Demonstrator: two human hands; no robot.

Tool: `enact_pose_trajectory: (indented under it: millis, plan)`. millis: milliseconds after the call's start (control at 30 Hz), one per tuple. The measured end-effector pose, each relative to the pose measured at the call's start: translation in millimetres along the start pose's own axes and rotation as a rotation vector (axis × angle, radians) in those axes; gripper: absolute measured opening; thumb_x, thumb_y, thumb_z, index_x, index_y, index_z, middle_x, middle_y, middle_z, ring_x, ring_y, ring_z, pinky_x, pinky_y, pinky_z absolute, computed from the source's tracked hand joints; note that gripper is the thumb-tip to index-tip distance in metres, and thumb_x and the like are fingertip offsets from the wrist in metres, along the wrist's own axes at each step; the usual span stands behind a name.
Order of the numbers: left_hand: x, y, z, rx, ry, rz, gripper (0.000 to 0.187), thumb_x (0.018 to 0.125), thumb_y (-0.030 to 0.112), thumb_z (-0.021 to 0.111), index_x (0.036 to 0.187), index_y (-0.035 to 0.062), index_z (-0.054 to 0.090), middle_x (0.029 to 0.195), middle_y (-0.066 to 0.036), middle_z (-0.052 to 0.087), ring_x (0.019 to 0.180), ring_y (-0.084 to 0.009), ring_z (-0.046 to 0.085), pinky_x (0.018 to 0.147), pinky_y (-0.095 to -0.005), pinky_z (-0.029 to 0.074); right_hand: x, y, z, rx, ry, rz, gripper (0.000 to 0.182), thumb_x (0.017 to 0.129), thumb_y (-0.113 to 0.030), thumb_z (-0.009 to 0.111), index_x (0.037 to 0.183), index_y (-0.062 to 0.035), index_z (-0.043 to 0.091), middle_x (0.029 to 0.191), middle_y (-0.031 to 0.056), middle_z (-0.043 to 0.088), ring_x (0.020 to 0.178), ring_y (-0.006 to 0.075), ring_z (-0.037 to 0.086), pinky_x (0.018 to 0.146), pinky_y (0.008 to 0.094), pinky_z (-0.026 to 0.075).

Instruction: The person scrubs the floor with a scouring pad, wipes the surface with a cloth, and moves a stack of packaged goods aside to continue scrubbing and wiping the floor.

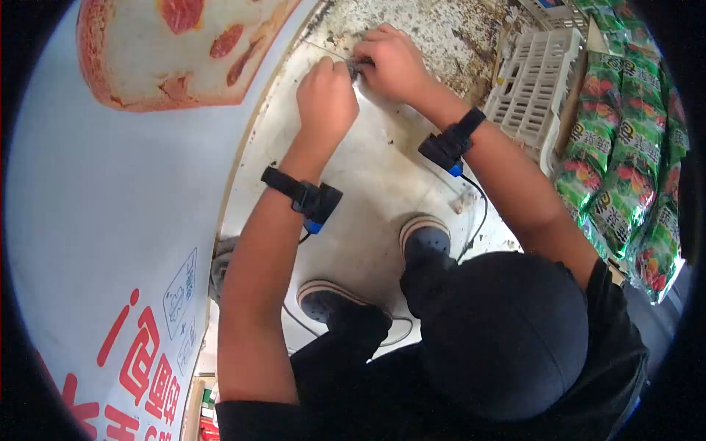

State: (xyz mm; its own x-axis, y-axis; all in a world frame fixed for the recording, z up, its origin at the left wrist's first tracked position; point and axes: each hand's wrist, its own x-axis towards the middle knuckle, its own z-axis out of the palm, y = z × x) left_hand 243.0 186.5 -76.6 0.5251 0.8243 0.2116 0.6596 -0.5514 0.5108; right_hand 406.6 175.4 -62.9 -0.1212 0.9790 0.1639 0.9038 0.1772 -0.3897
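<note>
My left hand (328,95) is closed, its fingers curled at the lower left of a small dark, greyish thing (354,70). From the other side my right hand (390,62) is closed around the same spot, thumb and fingers bent inward. Both hands nearly meet there, above the dirty white floor (346,184). What lies between the fingers is mostly hidden and too small to name. A thin line like a wire or string (323,49) runs from there toward the upper left.
A white board (147,191) with red lettering and a food picture stands on the left. To the right are a white plastic crate (533,88) and several green snack packets (618,147). Dark debris (448,37) covers the far floor. Cables trail near my shoes (425,239).
</note>
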Motion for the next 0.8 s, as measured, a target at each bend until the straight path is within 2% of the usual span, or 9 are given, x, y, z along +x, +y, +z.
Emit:
enact_pose_trajectory:
  millis: [67, 133, 200, 267, 433, 600, 667, 733, 800]
  plan:
    - [13.0, -2.5, 0.7, 0.017, -0.053, -0.057, 0.014, 0.075, 0.009, 0.069, 0.082, 0.0001, 0.061, 0.090, -0.017, 0.060, 0.085, -0.0372, 0.062, 0.072, -0.0483, 0.051, 10.3, 0.1, -3.9, -0.084, 0.061, -0.089, 0.013, 0.065, -0.009, 0.070, 0.078, -0.0116, 0.070, 0.089, 0.0054, 0.062, 0.094, 0.0285, 0.057, 0.083, 0.0410, 0.046]
    - [29.1, -7.9, 5.9, 0.049, 0.051, -0.050, 0.013, 0.075, 0.009, 0.069, 0.081, 0.0000, 0.062, 0.091, -0.017, 0.061, 0.085, -0.0374, 0.063, 0.072, -0.0482, 0.051, 29.2, 12.1, 4.8, -0.099, 0.117, -0.128, 0.014, 0.066, -0.010, 0.069, 0.080, -0.0129, 0.071, 0.089, 0.0051, 0.061, 0.094, 0.0290, 0.057, 0.083, 0.0407, 0.047]
    - [49.4, -12.8, 2.8, 0.064, 0.028, -0.064, 0.012, 0.076, 0.010, 0.069, 0.080, 0.0003, 0.063, 0.091, -0.018, 0.062, 0.085, -0.0380, 0.063, 0.072, -0.0484, 0.051, 45.1, 20.4, 11.3, -0.123, 0.111, -0.115, 0.013, 0.068, -0.011, 0.067, 0.080, -0.0121, 0.072, 0.086, 0.0065, 0.062, 0.092, 0.0307, 0.059, 0.082, 0.0424, 0.048]
    - [51.3, -13.7, -0.5, 0.044, 0.021, -0.045, 0.007, 0.073, 0.004, 0.063, 0.077, -0.0015, 0.065, 0.090, -0.018, 0.063, 0.078, -0.0383, 0.064, 0.068, -0.0469, 0.053, 39.5, 17.7, 5.9, -0.107, 0.084, -0.103, 0.012, 0.069, -0.011, 0.066, 0.080, -0.0110, 0.071, 0.086, 0.0073, 0.062, 0.091, 0.0311, 0.060, 0.082, 0.0428, 0.048]
    - [10.1, -1.4, -1.9, 0.018, 0.028, -0.049, 0.004, 0.073, 0.003, 0.065, 0.075, 0.0018, 0.061, 0.083, -0.016, 0.059, 0.081, -0.0360, 0.063, 0.069, -0.0461, 0.052, -1.9, -7.8, 5.0, 0.009, 0.105, -0.032, 0.012, 0.071, -0.006, 0.062, 0.080, -0.0068, 0.069, 0.083, 0.0110, 0.063, 0.091, 0.0314, 0.062, 0.081, 0.0438, 0.050]
    - [37.5, -11.2, -0.8, 0.038, 0.059, -0.128, 0.006, 0.074, 0.005, 0.066, 0.076, 0.0002, 0.062, 0.084, -0.016, 0.060, 0.081, -0.0373, 0.063, 0.069, -0.0470, 0.052, 32.3, 6.6, 17.8, -0.014, 0.099, -0.047, 0.014, 0.070, -0.005, 0.062, 0.083, -0.0061, 0.069, 0.082, 0.0115, 0.062, 0.089, 0.0332, 0.062, 0.081, 0.0452, 0.050]
    - [49.7, -17.0, 0.0, 0.031, 0.052, -0.134, 0.011, 0.073, 0.006, 0.069, 0.082, 0.0015, 0.065, 0.087, -0.018, 0.062, 0.082, -0.0384, 0.062, 0.073, -0.0471, 0.050, 40.9, 13.5, 15.1, 0.017, 0.092, -0.075, 0.015, 0.068, -0.005, 0.063, 0.082, -0.0059, 0.068, 0.083, 0.0121, 0.062, 0.089, 0.0340, 0.062, 0.081, 0.0453, 0.050]
    - [36.5, -16.6, -1.3, 0.032, 0.039, -0.107, 0.010, 0.074, 0.006, 0.069, 0.081, 0.0015, 0.064, 0.087, -0.018, 0.061, 0.082, -0.0385, 0.062, 0.073, -0.0476, 0.050, 22.9, 9.1, 13.6, 0.042, 0.113, -0.085, 0.016, 0.068, -0.004, 0.063, 0.083, -0.0058, 0.068, 0.082, 0.0128, 0.062, 0.088, 0.0346, 0.062, 0.081, 0.0457, 0.050]
    - [14.9, -8.9, -3.6, 0.022, 0.000, 0.007, 0.004, 0.074, 0.003, 0.062, 0.078, 0.0002, 0.062, 0.085, -0.017, 0.060, 0.082, -0.0378, 0.063, 0.070, -0.0474, 0.052, 1.2, -0.9, 5.7, 0.056, -0.001, -0.052, 0.016, 0.070, -0.004, 0.062, 0.084, -0.0058, 0.069, 0.082, 0.0132, 0.062, 0.089, 0.0350, 0.062, 0.081, 0.0458, 0.050]
